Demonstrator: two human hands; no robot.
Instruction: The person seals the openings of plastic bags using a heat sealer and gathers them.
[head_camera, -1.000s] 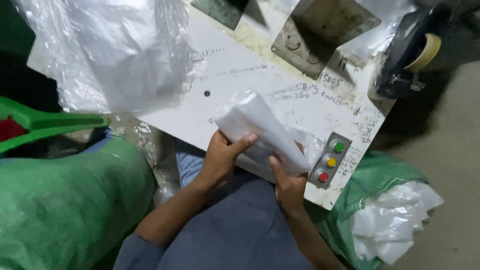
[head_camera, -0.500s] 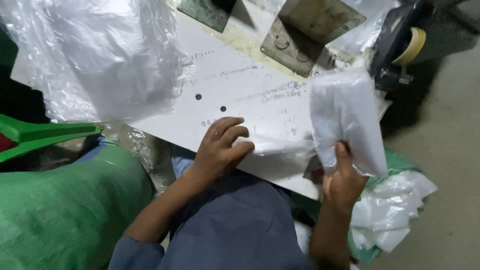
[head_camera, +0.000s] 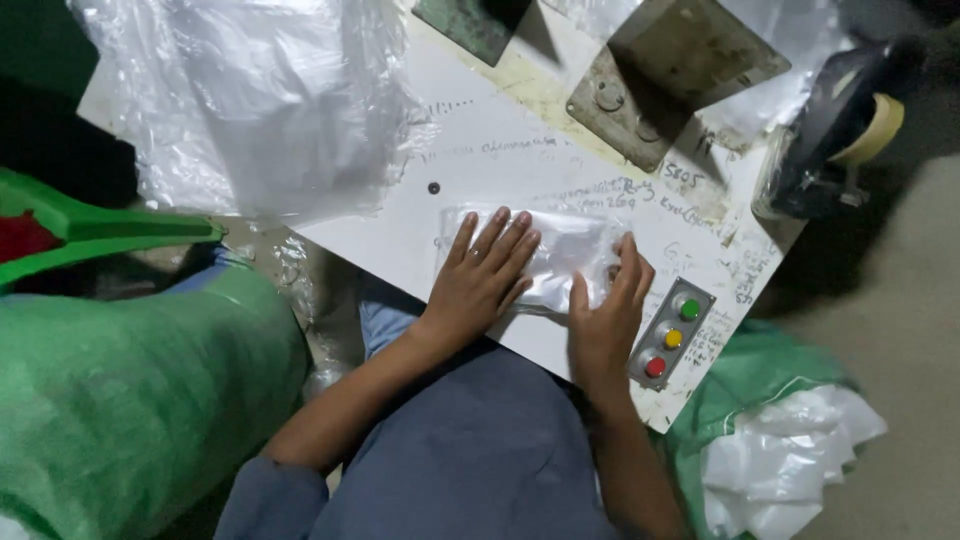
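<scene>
A clear plastic bag lies flat on the white work table. My left hand rests palm down on its left half, fingers spread. My right hand presses on the bag's right end, fingers apart, just left of a small grey button panel with green, yellow and red buttons.
A big heap of clear plastic bags covers the table's far left. Metal plates stand at the back. A tape dispenser sits at the right edge. Green sacks lie at the left and at the lower right, the latter holding white bags.
My right hand held the bag up in the air; now the bag lies flat on the table and both hands press on it.
</scene>
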